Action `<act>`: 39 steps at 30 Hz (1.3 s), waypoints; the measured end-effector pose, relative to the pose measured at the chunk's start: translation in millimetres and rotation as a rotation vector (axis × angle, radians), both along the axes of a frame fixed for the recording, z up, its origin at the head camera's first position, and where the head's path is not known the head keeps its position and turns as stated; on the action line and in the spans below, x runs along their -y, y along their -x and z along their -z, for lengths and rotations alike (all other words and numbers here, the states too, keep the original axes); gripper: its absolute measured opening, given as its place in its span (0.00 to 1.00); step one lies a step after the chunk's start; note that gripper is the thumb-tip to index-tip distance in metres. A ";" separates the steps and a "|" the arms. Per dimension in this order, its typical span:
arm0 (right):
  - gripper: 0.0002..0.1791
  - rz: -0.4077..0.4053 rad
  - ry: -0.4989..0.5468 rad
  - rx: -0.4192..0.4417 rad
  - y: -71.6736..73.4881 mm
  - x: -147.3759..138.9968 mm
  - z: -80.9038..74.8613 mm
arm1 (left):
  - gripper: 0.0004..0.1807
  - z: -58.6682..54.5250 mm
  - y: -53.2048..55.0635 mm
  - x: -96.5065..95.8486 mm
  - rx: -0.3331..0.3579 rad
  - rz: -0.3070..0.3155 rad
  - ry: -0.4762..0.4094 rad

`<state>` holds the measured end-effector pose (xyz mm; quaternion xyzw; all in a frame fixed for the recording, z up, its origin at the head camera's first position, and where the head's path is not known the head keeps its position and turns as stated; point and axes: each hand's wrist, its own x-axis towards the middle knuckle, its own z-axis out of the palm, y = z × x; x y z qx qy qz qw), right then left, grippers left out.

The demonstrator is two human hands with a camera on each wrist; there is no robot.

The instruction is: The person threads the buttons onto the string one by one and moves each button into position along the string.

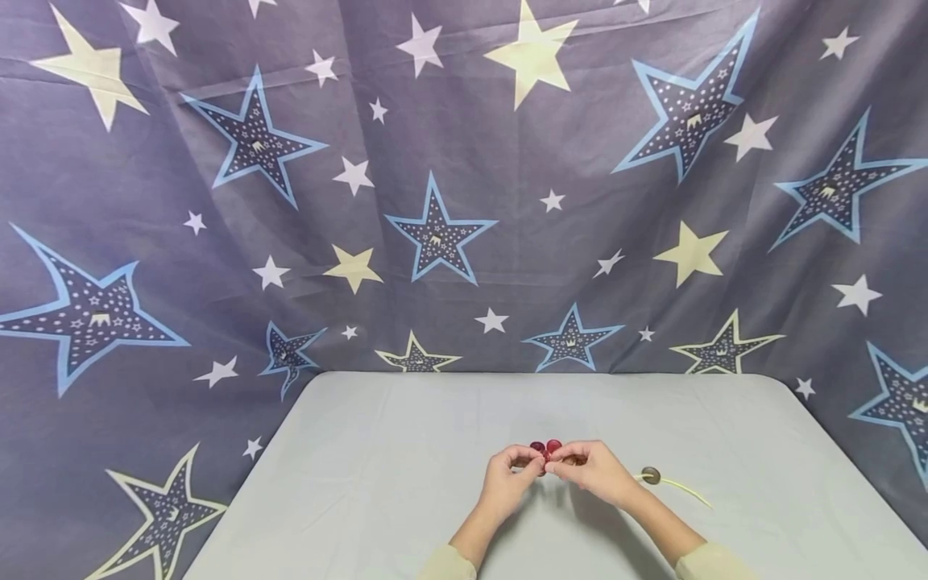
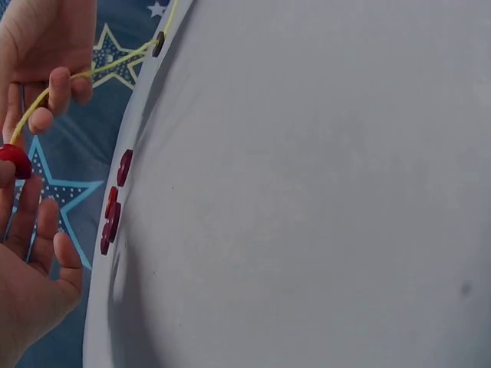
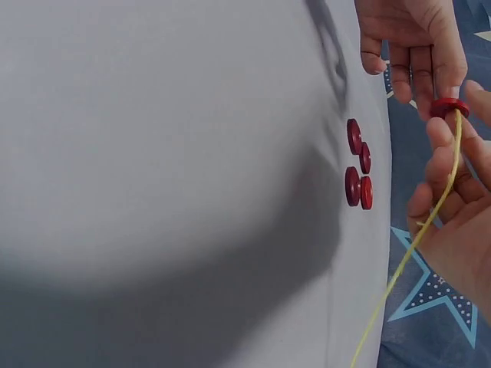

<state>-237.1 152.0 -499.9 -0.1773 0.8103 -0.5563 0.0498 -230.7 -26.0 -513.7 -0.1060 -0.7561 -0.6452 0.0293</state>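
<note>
Both hands meet above the table in the head view. The left hand pinches a round red button between thumb and fingertips. Right at that button, the right hand pinches a yellow string; its exact tip is hidden by the fingers. From the red button the string runs back past the right hand's fingers to a dark brown button on it, which lies on the table to the right. Several loose dark red and red buttons lie on the table just beyond the hands.
A table with a pale grey cloth spreads under the hands. Behind it hangs a dark curtain printed with stars. The string's tail lies on the cloth beyond the brown button.
</note>
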 end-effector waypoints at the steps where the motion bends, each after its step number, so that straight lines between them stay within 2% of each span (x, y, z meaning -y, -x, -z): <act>1: 0.12 0.001 -0.015 -0.026 -0.3 0.3 -0.1 | 0.05 3.9 2.2 -0.3 0.001 -0.006 -0.002; 6: 0.10 0.046 -0.125 -0.133 -1.6 2.2 0.5 | 0.05 19.7 10.3 0.5 0.024 -0.027 0.011; 10: 0.09 0.054 -0.191 -0.182 -2.4 2.9 0.2 | 0.05 23.0 10.5 2.1 -0.004 -0.021 0.009; 16: 0.09 0.009 -0.220 -0.246 -3.0 2.8 0.9 | 0.05 23.8 10.2 2.2 -0.017 -0.010 0.030; 20: 0.11 -0.008 -0.221 -0.282 -2.1 2.8 2.0 | 0.04 19.1 7.7 1.2 -0.007 -0.011 0.050; 28: 0.15 -0.030 -0.261 -0.291 -2.3 2.6 -1.3 | 0.04 -8.4 -8.8 3.0 -0.049 0.028 0.056; 32: 0.12 -0.030 -0.301 -0.295 -3.4 1.5 -3.8 | 0.04 -12.0 -11.1 4.1 -0.053 0.044 0.063; 39: 0.12 -0.036 -0.354 -0.345 -4.6 -1.1 -7.4 | 0.04 -10.6 -11.6 3.4 -0.051 0.048 0.067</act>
